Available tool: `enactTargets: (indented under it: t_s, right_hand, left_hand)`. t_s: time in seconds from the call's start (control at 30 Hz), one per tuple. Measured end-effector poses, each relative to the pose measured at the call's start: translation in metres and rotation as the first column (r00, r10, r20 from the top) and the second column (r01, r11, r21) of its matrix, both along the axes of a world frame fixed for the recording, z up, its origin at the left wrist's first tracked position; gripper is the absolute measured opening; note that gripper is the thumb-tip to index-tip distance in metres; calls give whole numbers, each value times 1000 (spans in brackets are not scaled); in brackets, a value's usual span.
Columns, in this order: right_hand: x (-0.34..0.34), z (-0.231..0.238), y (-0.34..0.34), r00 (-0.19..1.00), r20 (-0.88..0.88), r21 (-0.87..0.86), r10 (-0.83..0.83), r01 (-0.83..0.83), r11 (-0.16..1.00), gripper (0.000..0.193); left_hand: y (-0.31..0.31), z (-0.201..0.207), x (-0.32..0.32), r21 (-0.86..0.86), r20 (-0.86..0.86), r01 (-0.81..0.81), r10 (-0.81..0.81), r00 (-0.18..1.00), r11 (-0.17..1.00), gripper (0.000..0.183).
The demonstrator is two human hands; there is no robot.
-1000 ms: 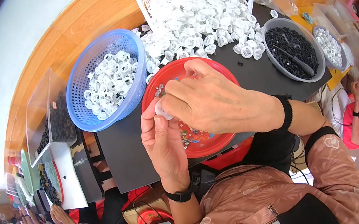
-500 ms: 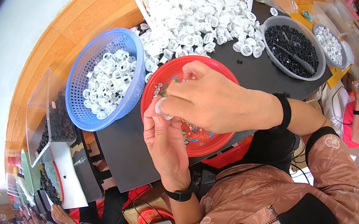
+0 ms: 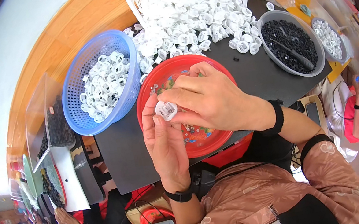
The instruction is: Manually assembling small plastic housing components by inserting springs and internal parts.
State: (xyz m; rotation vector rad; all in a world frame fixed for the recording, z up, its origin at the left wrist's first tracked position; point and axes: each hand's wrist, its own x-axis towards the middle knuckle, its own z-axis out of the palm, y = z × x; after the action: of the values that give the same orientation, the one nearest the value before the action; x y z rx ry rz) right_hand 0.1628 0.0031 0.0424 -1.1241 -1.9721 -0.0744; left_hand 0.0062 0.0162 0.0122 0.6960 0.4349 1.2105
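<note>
White pc, showing more (prev. half hidden), L fingers pinching it, R fingers, grip unclear

no legible words, no readable numbers or signs

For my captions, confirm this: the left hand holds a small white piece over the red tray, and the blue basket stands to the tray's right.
Wrong side: the head view shows the blue basket to the left of the red tray. The left hand holds the white piece over it.
</note>
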Motion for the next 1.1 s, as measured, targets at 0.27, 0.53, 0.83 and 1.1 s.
enactTargets:
  t_s: [0.27,0.53,0.83,1.1]
  right_hand:
    - [-6,-11,-6,993,-26,75,-118,120,990,36]
    - [-10,-15,-7,987,-26,224,-159,161,961,37]
    - [-10,-12,-12,979,-67,123,-190,197,973,37]
    - [0,-7,-11,987,-142,21,-75,79,997,36]
  left_hand:
    - [-5,3,4,-126,97,129,-117,988,984,36]
    - [-8,8,7,-120,78,106,-97,992,987,30]
    - [-15,13,15,-237,64,76,-62,996,969,29]
    - [-26,21,14,-108,-72,-25,17,997,994,32]
